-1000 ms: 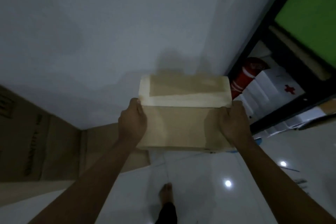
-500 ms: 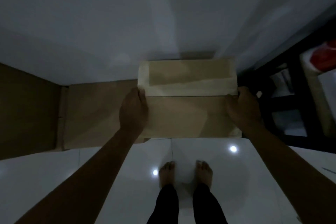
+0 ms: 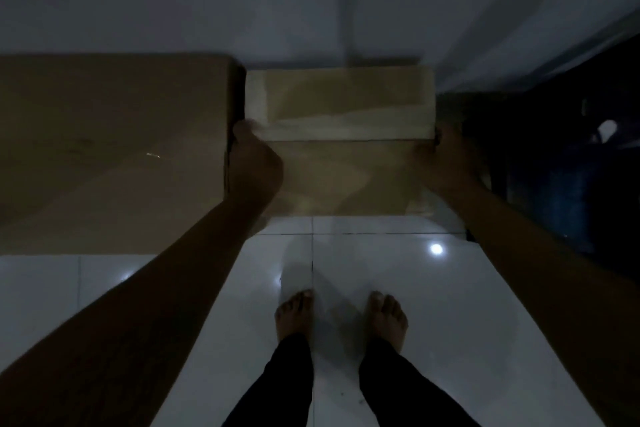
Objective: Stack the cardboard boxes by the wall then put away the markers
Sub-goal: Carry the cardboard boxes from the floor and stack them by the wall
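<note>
Two bare hands clamp a small cardboard box (image 3: 341,142) from either side in a dim room, the left hand (image 3: 254,166) curled round its left edge and the right hand (image 3: 446,163) gripping its right edge. A strip of pale tape runs across the top of the small cardboard box, which sits close to the white wall (image 3: 311,0), its far edge near the wall's foot. Just to its left stands a larger cardboard box (image 3: 114,149), the two nearly touching. Bare feet (image 3: 341,317) in dark trousers stand on glossy white floor tiles (image 3: 450,305). Dark furniture (image 3: 561,156) fills the right side, its details too dim to tell.
</note>
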